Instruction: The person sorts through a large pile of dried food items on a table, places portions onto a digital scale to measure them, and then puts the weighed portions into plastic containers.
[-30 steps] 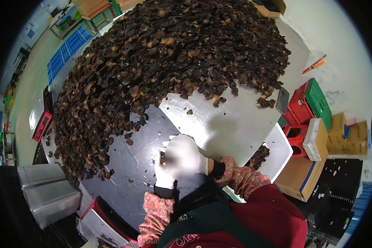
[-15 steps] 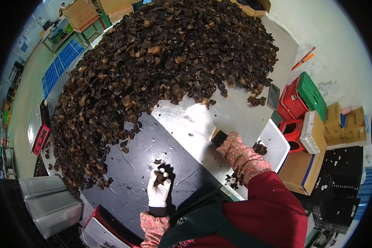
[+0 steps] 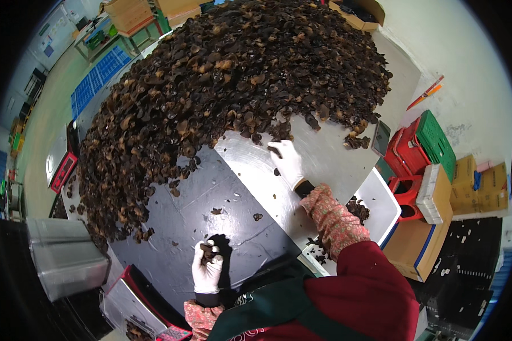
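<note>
A large heap of dark brown wood ear mushrooms (image 3: pixel 233 74) covers the far part of the table. My left hand (image 3: pixel 206 271), in a white glove, is closed around a wood ear mushroom (image 3: pixel 209 252) above the dark grey sheet (image 3: pixel 250 250) near me. Further forward, my gloved right hand (image 3: pixel 289 163) is at the heap's near edge, over the bare metal tabletop (image 3: pixel 324 148). Its fingers are closed on a dark piece of wood ear mushroom (image 3: pixel 275 151). Small loose pieces (image 3: pixel 257 217) lie on the grey sheet between my hands.
A white tray (image 3: pixel 381 199) with some mushrooms stands at right, near a phone-like dark device (image 3: pixel 380 137). Beyond are red and green crates (image 3: pixel 435 145) and cardboard boxes (image 3: pixel 415 250). On the left are a red-edged scale (image 3: pixel 64 170) and clear plastic bins (image 3: pixel 68 258).
My right hand, blurred before, now shows clearly with a dark piece in its fingers. Another small piece now lies on the grey sheet. My left hand keeps its hold. The whole view has shifted slightly.
</note>
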